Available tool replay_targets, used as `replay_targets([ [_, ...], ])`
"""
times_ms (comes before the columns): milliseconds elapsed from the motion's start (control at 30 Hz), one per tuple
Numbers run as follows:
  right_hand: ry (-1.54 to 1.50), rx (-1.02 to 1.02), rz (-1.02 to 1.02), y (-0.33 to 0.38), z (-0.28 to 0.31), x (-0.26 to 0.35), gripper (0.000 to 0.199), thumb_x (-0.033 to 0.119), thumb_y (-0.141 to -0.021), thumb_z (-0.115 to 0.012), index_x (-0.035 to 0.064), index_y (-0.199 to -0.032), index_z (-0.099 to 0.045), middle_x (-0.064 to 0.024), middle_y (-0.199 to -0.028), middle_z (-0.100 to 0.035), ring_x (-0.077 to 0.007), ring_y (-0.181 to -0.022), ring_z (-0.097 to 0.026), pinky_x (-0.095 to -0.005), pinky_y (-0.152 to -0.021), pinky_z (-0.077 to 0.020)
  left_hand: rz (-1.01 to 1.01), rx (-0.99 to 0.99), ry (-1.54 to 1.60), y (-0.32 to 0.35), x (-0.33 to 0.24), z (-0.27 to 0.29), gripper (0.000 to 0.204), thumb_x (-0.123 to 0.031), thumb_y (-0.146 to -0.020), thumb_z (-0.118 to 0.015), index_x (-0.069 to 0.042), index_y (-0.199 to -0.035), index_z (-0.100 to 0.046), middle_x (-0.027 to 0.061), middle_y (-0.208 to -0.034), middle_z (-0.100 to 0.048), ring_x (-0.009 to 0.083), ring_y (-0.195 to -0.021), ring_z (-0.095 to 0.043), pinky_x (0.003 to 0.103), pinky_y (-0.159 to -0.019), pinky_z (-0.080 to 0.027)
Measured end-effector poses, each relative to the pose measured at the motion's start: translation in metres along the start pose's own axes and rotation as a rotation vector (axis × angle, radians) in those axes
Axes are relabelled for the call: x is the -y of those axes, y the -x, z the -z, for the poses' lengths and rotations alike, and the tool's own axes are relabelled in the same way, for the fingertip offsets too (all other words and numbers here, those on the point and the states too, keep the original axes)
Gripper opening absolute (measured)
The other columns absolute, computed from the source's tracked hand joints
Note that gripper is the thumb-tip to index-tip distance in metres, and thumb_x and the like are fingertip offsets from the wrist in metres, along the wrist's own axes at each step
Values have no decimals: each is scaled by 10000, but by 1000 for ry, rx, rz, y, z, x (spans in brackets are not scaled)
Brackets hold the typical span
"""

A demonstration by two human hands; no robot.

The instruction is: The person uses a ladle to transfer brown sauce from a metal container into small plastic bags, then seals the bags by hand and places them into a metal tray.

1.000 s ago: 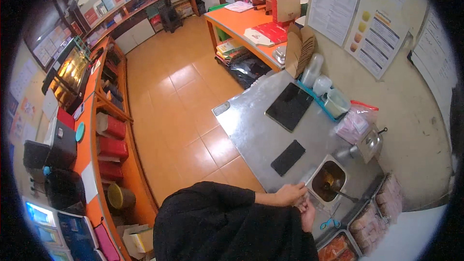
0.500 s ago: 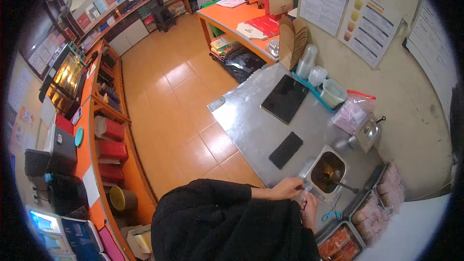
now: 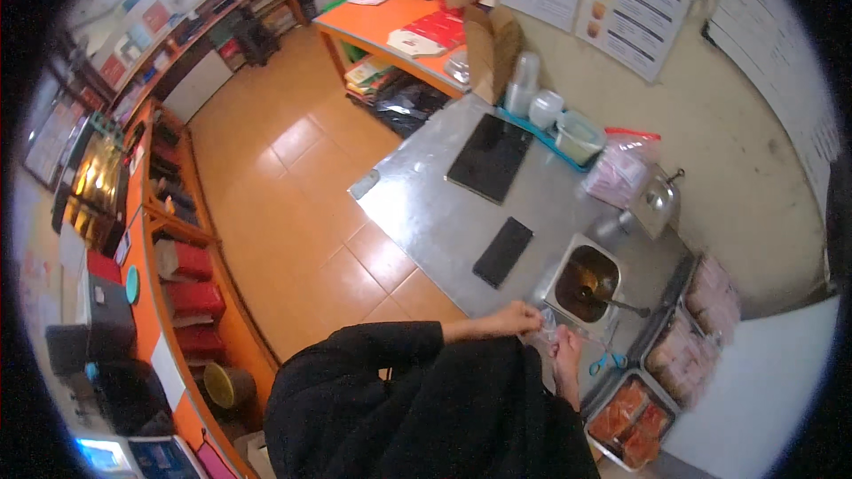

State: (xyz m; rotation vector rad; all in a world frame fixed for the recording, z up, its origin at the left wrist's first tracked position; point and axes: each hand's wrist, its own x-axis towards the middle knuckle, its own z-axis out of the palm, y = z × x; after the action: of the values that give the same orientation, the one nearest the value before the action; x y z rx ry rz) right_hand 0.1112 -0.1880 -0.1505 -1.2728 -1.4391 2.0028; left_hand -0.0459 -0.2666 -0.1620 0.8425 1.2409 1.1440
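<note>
Close in front of me, at the near edge of the steel table (image 3: 417,186), my left hand (image 3: 515,320) and my right hand (image 3: 566,357) pinch a small clear plastic bag (image 3: 549,326) between them. Its contents are too small to make out. Just beyond sits a square steel container (image 3: 586,282) of dark brown liquid, with a dark-handled ladle (image 3: 632,309) resting in it. Blue-handled scissors (image 3: 608,362) lie right of my right hand. Past my left hand is a dark rectangular pad (image 3: 503,252).
Trays of pink packets (image 3: 679,364) and of orange-red packets (image 3: 628,421) line the right side. Farther back are a dark tablet (image 3: 490,158), a blue tray (image 3: 568,156) of plastic tubs, a bag of pink packets (image 3: 619,168) and a steel lid (image 3: 655,202). An orange counter (image 3: 146,239) runs along the left.
My view has shifted, so the table appears farther up and left. The hands have drawn slightly apart, and more of the clear bag shows between them.
</note>
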Motion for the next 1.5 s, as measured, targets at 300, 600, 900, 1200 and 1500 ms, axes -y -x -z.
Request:
replay_targets([
  [300, 473, 52, 447, 0, -7, 18, 304, 246, -832, -468, 25, -622, -476, 2, -543, -418, -60, -521, -389, -222, -465, -315, 393, 188, 919, -9, -8, 0, 101, -67, -785, -509, -95, -878, -483, 30, -739, -527, 129, -638, -519, 260, -570, -430],
  [600, -128, 24, 59, -7, -10, 9, 279, 293, -836, -464, 36, -737, -508, 11, -528, -414, -72, -424, -366, -209, -392, -289, 309, 188, 1318, -10, -43, 5, 176, 21, -748, -436, -65, -884, -508, 92, -790, -544, 208, -728, -528, 340, -676, -420],
  [900, -162, 141, 223, 2, -23, 40, 273, 255, -784, -557, 104, -615, -406, 51, -501, -346, -35, -429, -311, -194, -383, -241, -41, 41, 488, -17, -66, -4, 411, 86, -595, -538, -76, -951, -412, 27, -785, -503, 111, -734, -495, 223, -633, -391],
  [1200, 624, -250, 342, -13, -14, 28, 318, 215, -668, -633, 45, -519, -409, -73, -448, -441, -199, -462, -487, -339, -436, -354, -228, -424, -335, -25, -44, -23, 296, 23, -641, -517, -36, -910, -409, 66, -678, -459, 179, -609, -473, 293, -537, -379],
  [1500, 981, -338, 517, -8, -35, 46, 261, 73, -648, -546, 77, -873, -415, -122, -828, -533, -331, -716, -539, -415, -600, -404, -345, -502, -822, -23, -57, -25, 266, -52, -679, -525, -56, -925, -425, 135, -804, -484, 320, -672, -517, 390, -570, -403],
])
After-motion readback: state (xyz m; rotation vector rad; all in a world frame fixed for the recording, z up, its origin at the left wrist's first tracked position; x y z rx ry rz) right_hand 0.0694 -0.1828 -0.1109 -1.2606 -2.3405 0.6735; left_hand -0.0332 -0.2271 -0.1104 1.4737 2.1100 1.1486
